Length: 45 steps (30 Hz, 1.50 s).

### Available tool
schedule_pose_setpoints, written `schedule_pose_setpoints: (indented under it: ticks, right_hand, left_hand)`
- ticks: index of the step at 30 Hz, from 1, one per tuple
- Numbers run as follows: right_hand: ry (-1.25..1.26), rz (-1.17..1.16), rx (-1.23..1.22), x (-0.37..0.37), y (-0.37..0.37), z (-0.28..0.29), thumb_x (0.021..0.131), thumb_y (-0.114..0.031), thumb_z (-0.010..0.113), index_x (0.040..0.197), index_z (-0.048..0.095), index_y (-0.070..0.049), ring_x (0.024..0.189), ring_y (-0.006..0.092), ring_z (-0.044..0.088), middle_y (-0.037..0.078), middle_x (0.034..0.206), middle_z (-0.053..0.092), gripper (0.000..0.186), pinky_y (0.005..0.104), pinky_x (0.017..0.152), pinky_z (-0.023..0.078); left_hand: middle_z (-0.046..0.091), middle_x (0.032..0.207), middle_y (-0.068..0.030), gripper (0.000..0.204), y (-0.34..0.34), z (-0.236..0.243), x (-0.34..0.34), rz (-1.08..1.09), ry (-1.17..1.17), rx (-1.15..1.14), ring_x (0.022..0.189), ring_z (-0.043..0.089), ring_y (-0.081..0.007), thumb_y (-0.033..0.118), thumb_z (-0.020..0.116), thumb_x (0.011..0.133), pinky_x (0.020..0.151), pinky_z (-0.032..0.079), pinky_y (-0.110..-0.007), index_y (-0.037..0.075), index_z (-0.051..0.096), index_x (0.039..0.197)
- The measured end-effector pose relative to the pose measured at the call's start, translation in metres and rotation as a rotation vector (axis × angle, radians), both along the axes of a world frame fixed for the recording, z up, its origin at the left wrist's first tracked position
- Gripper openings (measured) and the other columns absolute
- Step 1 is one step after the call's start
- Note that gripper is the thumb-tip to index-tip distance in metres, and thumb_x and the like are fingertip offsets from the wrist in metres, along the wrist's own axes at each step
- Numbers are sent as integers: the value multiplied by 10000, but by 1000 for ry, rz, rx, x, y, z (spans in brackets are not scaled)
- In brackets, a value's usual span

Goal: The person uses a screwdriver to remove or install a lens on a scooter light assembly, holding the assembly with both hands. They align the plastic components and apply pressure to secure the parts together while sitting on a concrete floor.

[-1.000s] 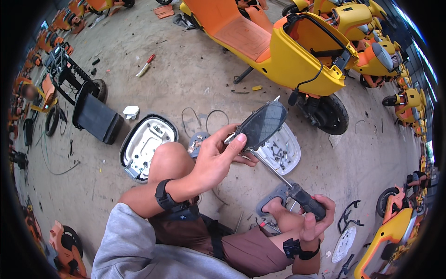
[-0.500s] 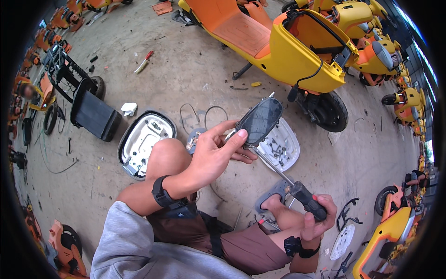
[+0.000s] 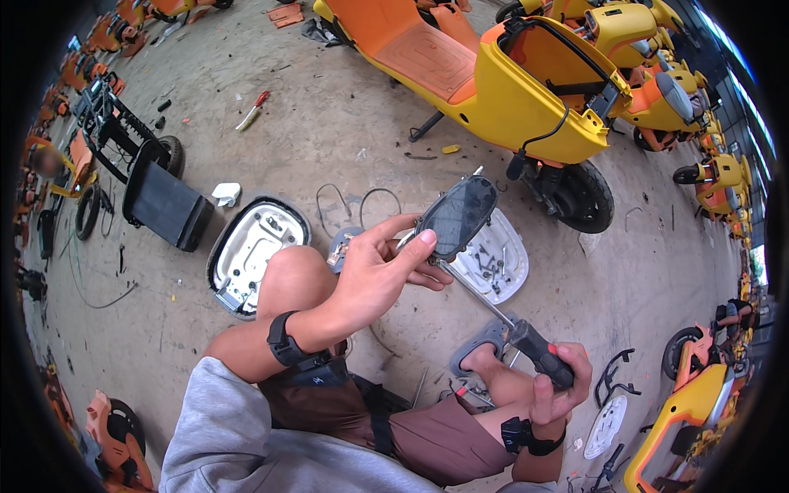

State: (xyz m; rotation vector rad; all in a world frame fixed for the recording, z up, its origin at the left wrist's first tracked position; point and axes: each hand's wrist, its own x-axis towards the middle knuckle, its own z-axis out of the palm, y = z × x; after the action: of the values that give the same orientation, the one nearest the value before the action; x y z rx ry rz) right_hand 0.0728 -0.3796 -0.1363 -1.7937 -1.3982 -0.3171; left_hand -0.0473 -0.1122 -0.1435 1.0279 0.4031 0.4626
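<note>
My left hand (image 3: pixel 382 267) pinches a dark, glossy oval panel (image 3: pixel 457 215) by its lower left edge, thumb on the front and fingers behind. Small tabs stick out along the panel's rim. In my right hand (image 3: pixel 563 382) is a screwdriver (image 3: pixel 534 349) with a black and red handle, gripped at its butt end. Its long metal shaft slants up and left, so that the tip meets the panel's lower edge beside my left fingers. Whether the tip sits in a screw is too small to tell.
Beyond the panel lies a white tray (image 3: pixel 514 275) with several small metal parts. A white shell with a dark rim (image 3: pixel 238 283) lies left of my knee. A yellow and orange scooter (image 3: pixel 534 107) stands ahead; a red-handled tool (image 3: pixel 253 110) and loose cables (image 3: pixel 382 191) are on the floor.
The screwdriver's handle looks slightly turned, with more of its red part showing. Both hands keep nearly the same place.
</note>
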Motion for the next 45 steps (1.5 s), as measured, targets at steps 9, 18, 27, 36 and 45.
schedule_pose_setpoints:
  ticks: [9,18,27,36,45]
  right_hand:
    - [-20,9,30,0,4,-4,809,-207,626,1204,481,19,668,160,493,186,938,545,477,268,588,418]
    - [282,74,53,5,-5,-13,804,-151,631,1222,482,44,652,139,508,184,969,557,485,249,594,421]
    - [276,53,32,3,-1,-9,786,-173,654,1182,529,65,714,189,552,189,936,593,478,287,653,452]
    - [19,23,6,1,8,-7,755,-185,682,1149,573,88,812,282,607,231,937,623,491,339,740,487]
    - [236,41,-11,-1,7,-1,739,-182,680,1130,580,94,795,291,614,232,913,628,489,342,730,491]
  left_hand:
    - [665,1000,-221,465,1,0,-1,-39,52,-5,779,711,-279,238,523,994,683,605,-329,-125,421,1266]
    - [630,1018,-259,590,7,0,0,-60,89,-162,773,711,-290,260,551,977,662,602,-330,-180,337,1307]
    - [660,997,-263,453,7,0,0,-60,124,-176,761,712,-264,268,510,991,671,599,-314,-104,454,1242]
    - [665,994,-238,416,9,0,0,-83,88,-211,732,707,-245,278,489,1005,654,597,-307,-83,488,1211]
    - [665,984,-232,398,11,0,-1,-74,61,-208,724,706,-238,275,485,1006,642,595,-298,-77,502,1190]
